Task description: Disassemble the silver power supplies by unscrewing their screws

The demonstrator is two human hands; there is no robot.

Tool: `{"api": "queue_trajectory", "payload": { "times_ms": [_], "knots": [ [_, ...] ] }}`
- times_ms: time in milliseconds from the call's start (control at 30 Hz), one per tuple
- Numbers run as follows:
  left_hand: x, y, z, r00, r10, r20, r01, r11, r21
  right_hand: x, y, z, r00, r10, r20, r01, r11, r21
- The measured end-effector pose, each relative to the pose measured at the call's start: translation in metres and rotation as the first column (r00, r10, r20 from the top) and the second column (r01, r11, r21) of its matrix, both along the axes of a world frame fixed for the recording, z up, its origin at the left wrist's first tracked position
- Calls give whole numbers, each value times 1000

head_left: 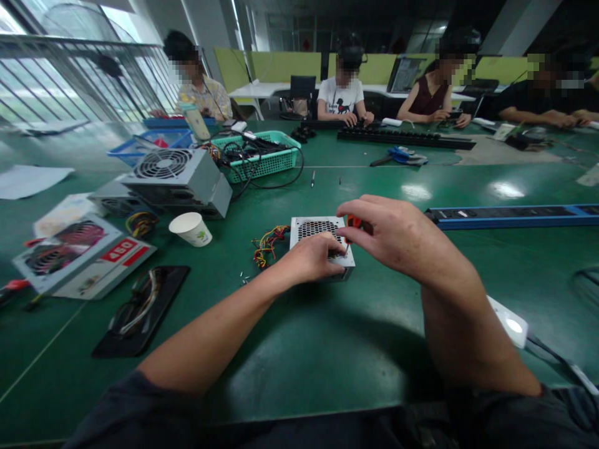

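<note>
A small silver power supply box with a perforated top lies on the green table, and coloured wires trail from its left side. My left hand rests on the box's near edge, fingers curled against the grille. My right hand hovers over the box's right end, closed round an orange-handled tool, seemingly a screwdriver. A few tiny screws lie on the table left of the box.
Left of me are a paper cup, another power supply, boxed units and a black tray of cables. A green basket and a blue rail lie further off. Several people work along the far side.
</note>
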State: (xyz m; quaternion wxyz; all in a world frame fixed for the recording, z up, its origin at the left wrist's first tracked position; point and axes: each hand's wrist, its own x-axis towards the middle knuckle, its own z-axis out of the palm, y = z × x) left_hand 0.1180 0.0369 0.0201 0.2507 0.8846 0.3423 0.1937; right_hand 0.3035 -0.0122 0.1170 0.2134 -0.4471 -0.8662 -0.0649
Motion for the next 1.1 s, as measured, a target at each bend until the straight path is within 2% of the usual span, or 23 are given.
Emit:
{"api": "queue_trajectory", "payload": {
  "times_ms": [133,300,400,500,600,833,1000,1100],
  "knots": [
    [0,1,-3,1000,2,13,-2,1000,-4,5,-2,0,1000,-8,-20,8,1000,-17],
    [0,3,-6,999,4,36,-4,1000,-3,9,-4,3,999,47,-22,-49,991,-126],
    [0,2,-4,1000,4,13,-4,1000,-11,3,-2,2,1000,0,-16,-1,998,-65],
    [0,1,-2,1000,5,-1,-5,1000,-16,-3,2,-1,991,-132,-20,132,991,31],
    [0,1,0,1000,12,-11,-12,1000,-20,-2,5,-3,983,-181,-24,182,982,52],
    [-1,2,-3,1000,-15,6,15,1000,13,10,-1,-2,1000,-15,-27,15,1000,-1],
    [-1,3,-5,999,-29,28,28,999,23,2,-10,-1,998,61,-30,-64,990,-125],
    [-1,3,-6,999,-21,38,20,1000,12,1,-12,0,997,80,-20,-82,986,-143]
  ]
}}
